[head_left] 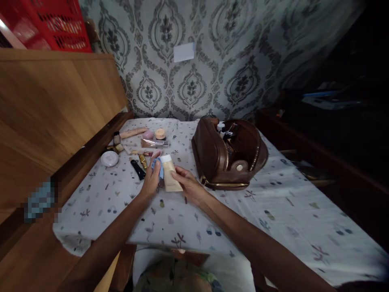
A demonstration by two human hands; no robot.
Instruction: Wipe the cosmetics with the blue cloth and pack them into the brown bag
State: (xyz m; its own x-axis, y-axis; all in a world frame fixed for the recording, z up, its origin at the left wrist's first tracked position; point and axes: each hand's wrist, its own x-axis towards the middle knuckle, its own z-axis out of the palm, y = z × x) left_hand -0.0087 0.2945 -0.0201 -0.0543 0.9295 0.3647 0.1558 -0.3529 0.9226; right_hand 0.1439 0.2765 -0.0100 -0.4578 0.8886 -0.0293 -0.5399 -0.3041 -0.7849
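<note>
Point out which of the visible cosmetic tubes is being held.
The cream-coloured tube with the white cap, gripped in the right hand; the black tube and the shiny brownish tube both lie on the printed tablecloth.

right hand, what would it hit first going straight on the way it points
Probably the blue cloth in the left hand, just past the cream tube in the grip of the right hand; depth is unclear, and cloth and tube may be touching.

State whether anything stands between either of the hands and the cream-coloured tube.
Nothing visible separates the right hand from the tube it holds; a blue cloth stands between the left hand and the tube.
</note>
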